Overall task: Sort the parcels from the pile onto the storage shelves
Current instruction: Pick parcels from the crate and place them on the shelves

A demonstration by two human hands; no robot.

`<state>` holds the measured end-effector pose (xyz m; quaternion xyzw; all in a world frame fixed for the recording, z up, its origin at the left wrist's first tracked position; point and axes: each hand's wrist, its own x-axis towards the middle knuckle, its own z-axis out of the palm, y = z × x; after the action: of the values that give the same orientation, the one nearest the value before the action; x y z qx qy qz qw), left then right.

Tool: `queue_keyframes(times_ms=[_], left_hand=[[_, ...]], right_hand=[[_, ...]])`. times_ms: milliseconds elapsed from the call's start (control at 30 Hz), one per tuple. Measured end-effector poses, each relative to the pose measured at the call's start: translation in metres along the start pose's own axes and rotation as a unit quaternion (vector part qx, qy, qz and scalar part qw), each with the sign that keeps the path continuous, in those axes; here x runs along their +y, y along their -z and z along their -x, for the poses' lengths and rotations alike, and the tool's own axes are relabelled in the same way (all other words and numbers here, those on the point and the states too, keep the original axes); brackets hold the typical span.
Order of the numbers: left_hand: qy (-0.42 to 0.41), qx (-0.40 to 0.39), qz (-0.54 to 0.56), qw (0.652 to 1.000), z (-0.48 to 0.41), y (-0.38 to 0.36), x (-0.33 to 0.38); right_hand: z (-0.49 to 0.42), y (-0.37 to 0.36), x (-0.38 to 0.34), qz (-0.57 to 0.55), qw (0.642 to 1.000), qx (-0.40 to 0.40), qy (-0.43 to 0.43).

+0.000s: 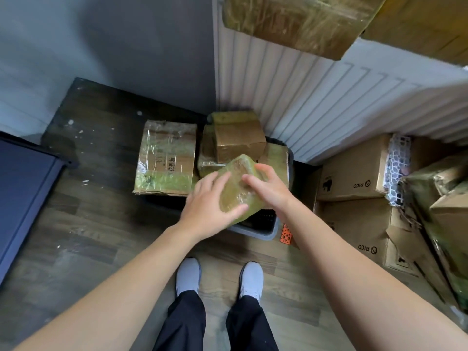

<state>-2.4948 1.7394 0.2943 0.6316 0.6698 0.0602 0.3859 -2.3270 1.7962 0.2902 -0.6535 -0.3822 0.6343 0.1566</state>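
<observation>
A small flat parcel wrapped in greenish tape [238, 184] is lifted above the pile, held between both hands. My left hand [209, 210] grips its near left side, thumb across the front. My right hand [268, 188] grips its right edge with curled fingers. Below lies the pile: a large taped carton [166, 158] on the left, a brown box [238, 139] on top of other wrapped parcels, all sitting in a dark grey bin [263, 230].
A white ribbed shelf side [316, 107] rises behind the pile, with taped parcels [298, 21] on the shelf above. Cardboard boxes marked PICO [354, 173] and more cartons crowd the right. A dark blue panel [22, 193] stands at the left. My feet stand on wood flooring.
</observation>
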Motion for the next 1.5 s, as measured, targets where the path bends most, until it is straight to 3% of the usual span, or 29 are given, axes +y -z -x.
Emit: queue_keyframes(times_ms=[67, 167, 233, 300, 367, 500, 600, 700, 733, 800, 867, 933, 1167, 1500], left_hand=[[-0.007, -0.042, -0.041, 0.998, -0.003, 0.002, 0.004], [0.001, -0.035, -0.070, 0.997, -0.011, 0.014, 0.003], [0.009, -0.047, -0.016, 0.999, -0.014, 0.019, 0.001], [0.018, -0.043, 0.120, 0.992, -0.014, 0.021, -0.001], [0.033, 0.003, 0.290, 0.956, -0.011, 0.025, -0.002], [0.105, 0.104, 0.458, 0.876, -0.012, 0.031, -0.005], [0.173, 0.130, 0.554, 0.804, -0.012, 0.027, -0.010], [0.196, 0.138, 0.634, 0.736, -0.010, 0.028, -0.013], [0.201, 0.142, 0.653, 0.716, -0.011, 0.029, -0.015], [0.213, 0.141, 0.669, 0.698, -0.013, 0.031, -0.018], [0.219, 0.122, 0.670, 0.698, -0.014, 0.034, -0.017], [0.208, 0.102, 0.664, 0.711, -0.015, 0.037, -0.012], [0.114, 0.072, 0.577, 0.806, -0.014, 0.049, 0.000], [0.089, 0.056, 0.567, 0.817, -0.007, 0.057, 0.002]], right_hand=[[0.000, -0.004, -0.011, 0.013, 1.000, -0.002, -0.019], [0.004, -0.006, -0.028, 0.045, 0.999, -0.021, -0.020], [0.006, -0.005, -0.033, 0.080, 0.996, -0.034, 0.004], [0.006, -0.002, -0.035, 0.079, 0.995, -0.053, 0.020], [0.007, -0.002, -0.035, 0.017, 0.997, -0.074, 0.019], [0.006, -0.004, -0.033, -0.142, 0.986, -0.081, 0.028], [0.007, -0.012, -0.036, -0.039, 0.995, -0.009, 0.095], [0.009, -0.015, -0.039, 0.112, 0.976, 0.100, 0.158], [0.009, -0.012, -0.038, 0.126, 0.975, 0.103, 0.151], [0.012, -0.006, -0.039, 0.082, 0.992, 0.027, 0.094], [0.016, -0.004, -0.035, -0.003, 0.995, -0.089, 0.037], [0.019, -0.005, -0.034, -0.062, 0.988, -0.138, 0.025], [0.017, -0.004, -0.033, -0.113, 0.985, -0.093, 0.092], [0.020, -0.005, -0.037, -0.065, 0.988, -0.078, 0.114]])
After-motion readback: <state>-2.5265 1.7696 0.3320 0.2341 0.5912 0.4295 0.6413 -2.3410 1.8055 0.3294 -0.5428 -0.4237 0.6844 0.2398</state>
